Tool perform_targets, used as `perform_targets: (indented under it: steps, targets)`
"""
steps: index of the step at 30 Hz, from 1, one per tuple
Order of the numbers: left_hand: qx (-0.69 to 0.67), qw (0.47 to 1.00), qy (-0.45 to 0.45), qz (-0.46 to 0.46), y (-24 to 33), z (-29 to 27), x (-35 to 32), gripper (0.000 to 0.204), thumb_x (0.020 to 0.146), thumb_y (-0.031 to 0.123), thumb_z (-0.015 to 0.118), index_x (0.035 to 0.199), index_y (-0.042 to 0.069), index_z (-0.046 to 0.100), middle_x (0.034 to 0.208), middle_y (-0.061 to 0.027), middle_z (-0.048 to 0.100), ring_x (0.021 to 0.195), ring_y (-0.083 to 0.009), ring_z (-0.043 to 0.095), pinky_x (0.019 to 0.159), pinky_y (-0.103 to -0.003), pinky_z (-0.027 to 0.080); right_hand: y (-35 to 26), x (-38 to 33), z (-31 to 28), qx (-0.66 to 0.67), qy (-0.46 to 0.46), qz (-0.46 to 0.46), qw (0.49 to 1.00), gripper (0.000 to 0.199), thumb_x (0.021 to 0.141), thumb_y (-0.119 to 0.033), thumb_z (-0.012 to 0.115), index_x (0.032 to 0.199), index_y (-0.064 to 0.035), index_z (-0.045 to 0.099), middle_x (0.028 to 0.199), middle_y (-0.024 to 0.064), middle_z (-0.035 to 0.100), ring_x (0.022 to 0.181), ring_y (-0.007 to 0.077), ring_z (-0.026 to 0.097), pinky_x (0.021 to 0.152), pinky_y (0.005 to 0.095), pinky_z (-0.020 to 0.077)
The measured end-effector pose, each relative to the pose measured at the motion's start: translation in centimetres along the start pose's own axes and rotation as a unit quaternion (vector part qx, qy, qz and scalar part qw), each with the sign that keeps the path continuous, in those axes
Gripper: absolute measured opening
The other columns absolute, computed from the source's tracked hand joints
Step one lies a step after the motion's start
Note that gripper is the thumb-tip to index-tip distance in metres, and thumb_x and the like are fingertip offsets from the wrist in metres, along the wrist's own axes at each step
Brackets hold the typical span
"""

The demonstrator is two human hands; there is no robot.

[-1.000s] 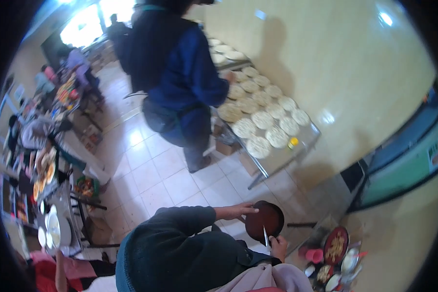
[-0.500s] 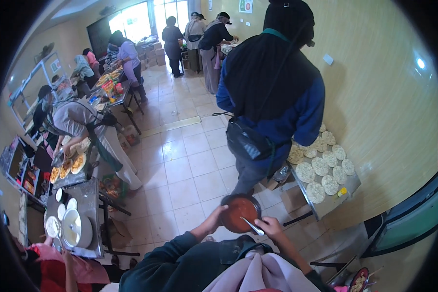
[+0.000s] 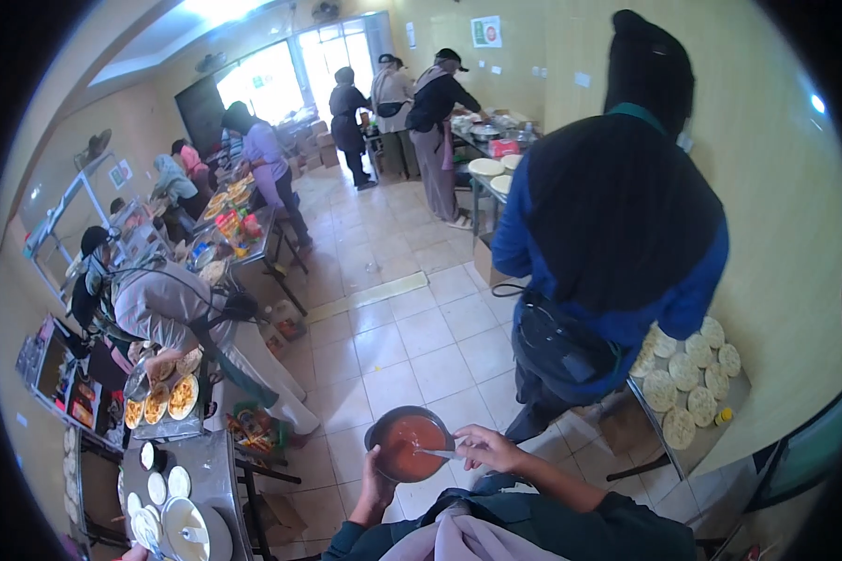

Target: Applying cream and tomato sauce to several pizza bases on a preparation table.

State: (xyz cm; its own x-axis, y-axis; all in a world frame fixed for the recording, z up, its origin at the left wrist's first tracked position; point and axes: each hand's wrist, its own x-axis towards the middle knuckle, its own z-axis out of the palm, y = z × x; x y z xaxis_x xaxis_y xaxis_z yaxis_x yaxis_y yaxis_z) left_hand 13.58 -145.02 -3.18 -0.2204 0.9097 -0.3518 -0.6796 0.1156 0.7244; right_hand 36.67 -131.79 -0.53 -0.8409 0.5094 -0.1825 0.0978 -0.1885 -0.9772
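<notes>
A dark grey bowl [image 3: 371, 438] of orange-red sauce [image 3: 404, 456] is held up in front of my body. My left hand [image 3: 374, 481] grips its near left side, thumb at the rim. From the right, my right hand [image 3: 488, 450] closes round the handle of a metal spoon [image 3: 442, 454], whose tip is in the sauce. Close on my right stands a person in a black head covering and blue sleeves [image 3: 627, 224], back turned to me.
Round flatbreads [image 3: 685, 372] and a yellow-capped bottle [image 3: 724, 416] lie on the right-hand table. On the left, topped flatbreads [image 3: 184, 396] lie before a bending person [image 3: 183, 304]. Nearer stands a white pot [image 3: 197, 529] beside pale discs [image 3: 178, 481]. Tiled floor [image 3: 393, 388] runs between tables; several people work farther back.
The view has swung left, so the room appears farther right. The bowl and both hands sit lower and left in the picture. The spoon, slanted over the rim before, now lies flatter across the sauce.
</notes>
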Motion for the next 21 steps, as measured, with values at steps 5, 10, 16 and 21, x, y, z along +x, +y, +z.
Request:
perform_targets:
  steps: [5, 10, 16, 21]
  targets:
    - [-0.045, 0.997, 0.042, 0.042, 4.3, 0.0, 7.3, 0.063, 0.089, 0.049, 0.043, 0.134, 0.006, 0.04, 0.135, -0.0126, 0.045, 0.125, -0.0292, 0.042, 0.102, -0.048, 0.035, -3.0, 9.3, -2.5, -0.027, 0.002, -0.069, 0.997, 0.06, 0.079, -0.016, 0.073, 0.128, -0.0039, 0.041, 0.078, 0.0039, 0.057, 0.069, 0.0075, 0.057, 0.06, 0.021, 0.0463]
    - [-0.031, 0.991, 0.101, 0.082, 9.3, 0.0, 14.7, 0.064, 0.087, 0.05, 0.044, 0.136, 0.008, 0.039, 0.138, -0.0125, 0.042, 0.126, -0.0307, 0.041, 0.103, -0.05, 0.034, -5.6, 20.8, -7.3, -0.034, 0.051, -0.145, 0.987, 0.055, 0.075, -0.008, 0.075, 0.122, -0.0059, 0.046, 0.072, -0.0012, 0.052, 0.061, 0.0042, 0.05, 0.058, 0.0189, 0.0436]
    - [-0.044, 0.984, 0.131, 0.11, 13.9, 0.4, 23.7, 0.065, 0.086, 0.051, 0.048, 0.135, 0.009, 0.039, 0.135, -0.0111, 0.046, 0.123, -0.0282, 0.045, 0.101, -0.048, 0.035, -10.0, 31.2, -11.2, 0.003, 0.036, -0.158, 0.987, 0.033, 0.08, 0.0, 0.065, 0.111, -0.0008, 0.054, 0.082, 0.0015, 0.059, 0.066, 0.0053, 0.055, 0.056, 0.0195, 0.0457]
    - [-0.039, 0.996, 0.042, 0.065, 17.4, 1.2, 33.9, 0.066, 0.085, 0.052, 0.047, 0.136, 0.01, 0.039, 0.137, -0.0102, 0.044, 0.124, -0.0278, 0.044, 0.1, -0.047, 0.037, -12.1, 36.2, -16.7, 0.089, 0.074, -0.089, 0.989, 0.033, 0.083, -0.002, 0.064, 0.115, 0.0018, 0.058, 0.081, 0.0031, 0.058, 0.065, 0.0076, 0.056, 0.053, 0.0201, 0.0465]
